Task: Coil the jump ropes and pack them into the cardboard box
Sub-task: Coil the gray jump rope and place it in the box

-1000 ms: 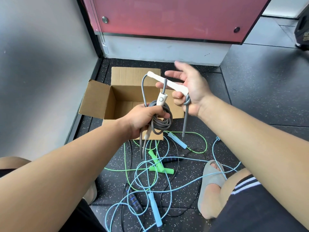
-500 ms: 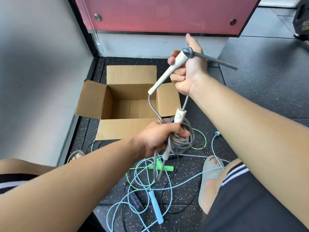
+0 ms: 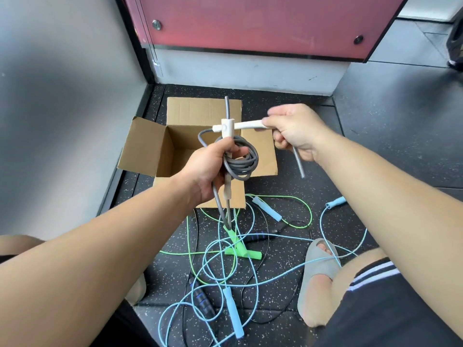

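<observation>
The left hand (image 3: pixel 210 169) grips a round coil of smooth grey rope (image 3: pixel 244 161). The right hand (image 3: pixel 298 131) holds its slim white handle (image 3: pixel 246 125) near the open, corrugated cardboard box (image 3: pixel 147 146).

You've got a grey coiled jump rope (image 3: pixel 241 159) with white plastic handles (image 3: pixel 246 125), a plain brown cardboard box (image 3: pixel 147 146), a lime-green rope (image 3: pixel 241 251) and a light-blue rope (image 3: pixel 233 311) on a black white-speckled rubber floor (image 3: pixel 313 191).

I can't see the end of the white handle (image 3: pixel 246 125) inside my right hand (image 3: pixel 298 131). The grey coil (image 3: pixel 253 157) blocks part of the cardboard box (image 3: pixel 145 146) interior.
</observation>
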